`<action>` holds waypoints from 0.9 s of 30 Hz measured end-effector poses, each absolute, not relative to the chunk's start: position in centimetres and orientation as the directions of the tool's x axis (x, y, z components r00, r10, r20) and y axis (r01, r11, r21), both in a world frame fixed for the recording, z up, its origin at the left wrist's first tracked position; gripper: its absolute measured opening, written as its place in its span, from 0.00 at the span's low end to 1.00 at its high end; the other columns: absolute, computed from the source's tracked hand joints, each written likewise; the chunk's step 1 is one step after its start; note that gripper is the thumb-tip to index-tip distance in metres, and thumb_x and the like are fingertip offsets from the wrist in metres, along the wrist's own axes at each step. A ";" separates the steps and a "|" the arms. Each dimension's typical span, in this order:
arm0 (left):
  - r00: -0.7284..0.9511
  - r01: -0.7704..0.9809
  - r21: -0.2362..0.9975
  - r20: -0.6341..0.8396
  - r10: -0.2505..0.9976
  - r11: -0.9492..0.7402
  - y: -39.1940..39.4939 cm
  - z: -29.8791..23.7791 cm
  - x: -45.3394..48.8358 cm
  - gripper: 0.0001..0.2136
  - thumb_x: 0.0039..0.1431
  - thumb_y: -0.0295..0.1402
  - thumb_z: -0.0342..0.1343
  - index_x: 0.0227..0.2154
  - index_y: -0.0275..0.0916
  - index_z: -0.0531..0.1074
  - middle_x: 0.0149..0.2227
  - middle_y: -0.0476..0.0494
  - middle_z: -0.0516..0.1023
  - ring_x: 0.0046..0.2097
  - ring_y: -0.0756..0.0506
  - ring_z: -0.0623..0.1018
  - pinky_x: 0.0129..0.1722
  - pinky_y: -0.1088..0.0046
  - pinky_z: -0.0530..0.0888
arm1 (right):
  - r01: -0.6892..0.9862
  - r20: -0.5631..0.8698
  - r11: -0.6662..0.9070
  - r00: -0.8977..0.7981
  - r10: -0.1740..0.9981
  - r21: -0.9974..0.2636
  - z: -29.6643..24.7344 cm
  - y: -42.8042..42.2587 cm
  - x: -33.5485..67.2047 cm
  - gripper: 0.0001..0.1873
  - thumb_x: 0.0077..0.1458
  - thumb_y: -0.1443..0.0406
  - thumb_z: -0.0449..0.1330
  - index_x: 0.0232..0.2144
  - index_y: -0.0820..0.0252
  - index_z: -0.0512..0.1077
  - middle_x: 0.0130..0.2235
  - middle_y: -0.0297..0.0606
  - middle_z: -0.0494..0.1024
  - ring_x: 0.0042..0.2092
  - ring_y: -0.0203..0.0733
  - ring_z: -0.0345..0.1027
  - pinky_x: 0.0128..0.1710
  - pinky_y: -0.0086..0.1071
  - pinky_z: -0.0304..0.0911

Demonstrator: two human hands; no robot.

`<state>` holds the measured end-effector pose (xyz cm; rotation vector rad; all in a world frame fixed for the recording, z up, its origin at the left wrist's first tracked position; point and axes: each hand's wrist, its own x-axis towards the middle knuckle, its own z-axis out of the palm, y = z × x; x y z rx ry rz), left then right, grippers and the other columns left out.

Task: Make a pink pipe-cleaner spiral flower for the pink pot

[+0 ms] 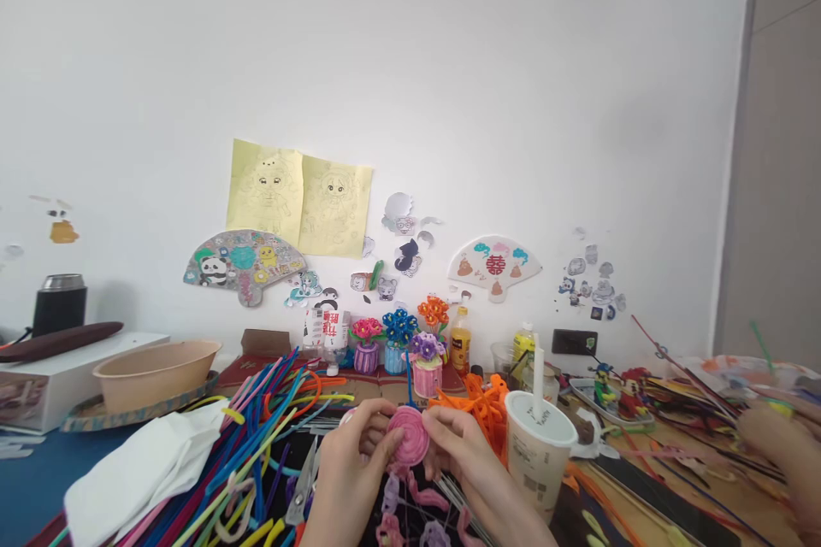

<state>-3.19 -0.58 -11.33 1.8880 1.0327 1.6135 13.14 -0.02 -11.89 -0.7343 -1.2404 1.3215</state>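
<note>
A round pink coil of pipe cleaner (pixel 409 438) is held up at the front middle of the table. My left hand (pixel 360 453) is closed on its left side, thumb across its face. On the opposite edge my right hand (pixel 458 453) pinches the same coil between thumb and finger. Below lie small pink and lilac pipe-cleaner pieces (pixel 428 493) on a dark surface. A pair of scissors (pixel 303 483) rests left of my left hand. Parts of the coil are hidden by my fingers.
Loose colored pipe cleaners (pixel 247 444) spread left beside white tissues (pixel 144 470). A paper cup with a straw (pixel 542 453) stands right, near an orange heap (pixel 478 410). Pipe-cleaner flower pots (pixel 427 376) line the back. Another person's hand (pixel 770 436) is at far right.
</note>
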 end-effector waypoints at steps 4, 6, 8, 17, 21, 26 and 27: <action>0.039 0.267 0.725 0.650 0.759 -0.634 -0.6 -11.5 -3.2 0.07 0.54 0.38 0.58 0.32 0.40 0.73 0.25 0.48 0.79 0.26 0.48 0.78 0.25 0.77 0.73 | -0.328 0.206 0.135 -0.193 0.959 -0.935 -11.7 -0.2 13.1 0.23 0.42 0.48 0.70 0.24 0.63 0.72 0.19 0.29 0.71 0.20 0.31 0.63 0.21 0.25 0.61; 0.040 0.275 0.715 0.660 0.750 -0.643 -0.5 -11.6 -3.3 0.07 0.54 0.38 0.57 0.32 0.40 0.73 0.25 0.49 0.79 0.26 0.47 0.79 0.25 0.77 0.73 | -0.325 0.173 0.109 -0.174 0.969 -0.940 -11.8 -0.3 13.1 0.24 0.42 0.47 0.70 0.25 0.63 0.71 0.21 0.30 0.73 0.20 0.32 0.66 0.21 0.24 0.61; 0.036 0.281 0.704 0.672 0.740 -0.653 -0.4 -11.7 -3.3 0.07 0.55 0.38 0.57 0.32 0.41 0.73 0.25 0.49 0.79 0.26 0.48 0.79 0.25 0.78 0.73 | -0.310 0.122 0.070 -0.149 0.981 -0.948 -11.9 -0.3 13.1 0.26 0.41 0.46 0.69 0.25 0.62 0.70 0.22 0.32 0.75 0.20 0.33 0.68 0.20 0.24 0.61; 0.017 0.373 0.551 0.800 0.599 -0.746 -1.2 -11.4 -3.4 0.05 0.58 0.36 0.56 0.33 0.43 0.74 0.29 0.49 0.81 0.29 0.48 0.80 0.30 0.79 0.75 | -0.238 0.002 -0.067 -0.277 0.961 -0.969 -12.0 -0.2 13.3 0.29 0.39 0.44 0.68 0.19 0.67 0.73 0.16 0.37 0.75 0.16 0.31 0.67 0.15 0.20 0.55; 0.074 0.444 0.435 0.853 0.516 -0.783 -1.5 -11.5 -3.3 0.04 0.60 0.33 0.54 0.34 0.43 0.73 0.30 0.50 0.80 0.30 0.49 0.79 0.32 0.80 0.73 | -0.244 -0.050 -0.152 -0.379 0.924 -0.958 -12.6 0.2 13.7 0.31 0.44 0.42 0.64 0.19 0.68 0.74 0.16 0.38 0.75 0.15 0.31 0.66 0.15 0.21 0.57; 0.125 0.413 0.356 0.890 0.439 -0.838 -2.0 -11.4 -3.4 0.07 0.60 0.27 0.52 0.37 0.44 0.73 0.37 0.48 0.80 0.39 0.48 0.79 0.41 0.79 0.73 | -0.411 0.055 -0.097 -0.343 0.938 -0.906 -12.6 0.2 13.9 0.21 0.43 0.52 0.71 0.23 0.66 0.73 0.17 0.32 0.74 0.17 0.31 0.66 0.17 0.21 0.58; 0.130 0.404 0.359 0.888 0.441 -0.841 -2.1 -11.4 -3.5 0.08 0.61 0.26 0.51 0.38 0.45 0.73 0.40 0.47 0.80 0.43 0.47 0.79 0.44 0.78 0.72 | -0.430 0.085 -0.067 -0.323 0.942 -0.900 -12.4 0.0 13.9 0.20 0.43 0.54 0.72 0.23 0.65 0.73 0.18 0.31 0.74 0.18 0.30 0.66 0.18 0.21 0.59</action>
